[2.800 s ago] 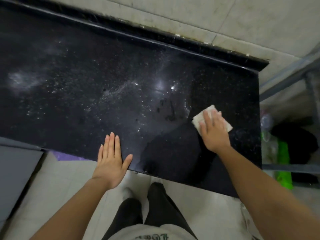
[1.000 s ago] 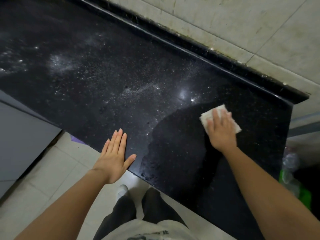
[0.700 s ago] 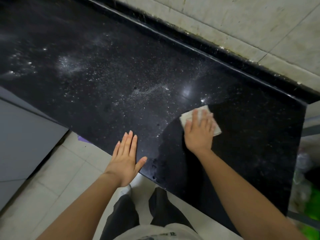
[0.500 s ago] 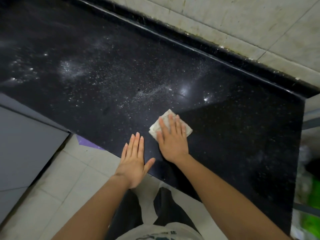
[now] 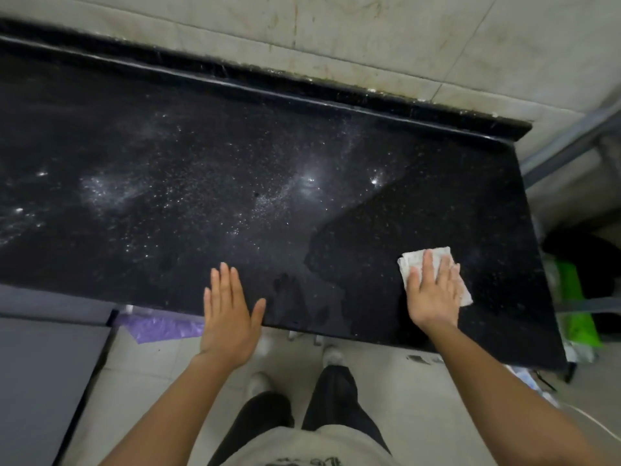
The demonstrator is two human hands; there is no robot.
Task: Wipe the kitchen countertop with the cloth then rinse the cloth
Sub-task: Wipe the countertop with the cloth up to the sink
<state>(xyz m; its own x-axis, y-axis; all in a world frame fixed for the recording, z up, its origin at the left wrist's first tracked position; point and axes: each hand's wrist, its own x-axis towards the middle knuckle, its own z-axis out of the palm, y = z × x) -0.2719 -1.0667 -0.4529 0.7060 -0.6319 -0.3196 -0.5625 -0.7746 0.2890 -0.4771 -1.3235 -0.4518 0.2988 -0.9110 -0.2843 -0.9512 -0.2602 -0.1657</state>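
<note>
The black speckled countertop fills the middle of the head view, with white dusty patches on its left and centre and a darker, wiped patch at the right front. My right hand presses flat on a folded white cloth near the counter's right front corner. The palm covers most of the cloth. My left hand rests flat at the front edge with fingers together and holds nothing.
A raised black backsplash strip and a tiled wall run along the back. A grey cabinet stands at the lower left, a purple bag under the counter, and green items past the right end.
My right hand has slid the cloth from beside my left hand back to the right, toward the counter's right end. My left hand has stayed flat at the front edge.
</note>
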